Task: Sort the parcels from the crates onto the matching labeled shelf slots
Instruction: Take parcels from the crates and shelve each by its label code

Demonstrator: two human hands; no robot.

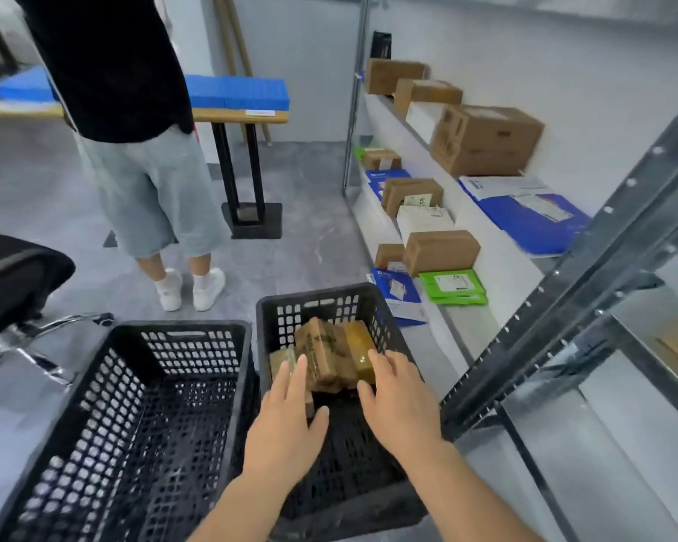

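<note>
Two black plastic crates stand on the floor before me. The left crate (106,385) looks empty. The right crate (392,334) holds a few brown taped parcels (325,354) at its far end. My left hand (286,424) reaches into the right crate with fingers spread, fingertips at the left side of the parcels. My right hand (402,400) is spread too, touching the right side of the parcels. Neither hand has closed on anything. The metal shelf (498,267) on the right carries cardboard boxes, blue mailers and green mailers on two levels.
A person in a black top and denim shorts (149,181) stands just beyond the crates. Behind them is a wooden table (243,116) with blue trays. A black office chair (12,283) is at the left. The shelf's grey upright (588,275) slants close on my right.
</note>
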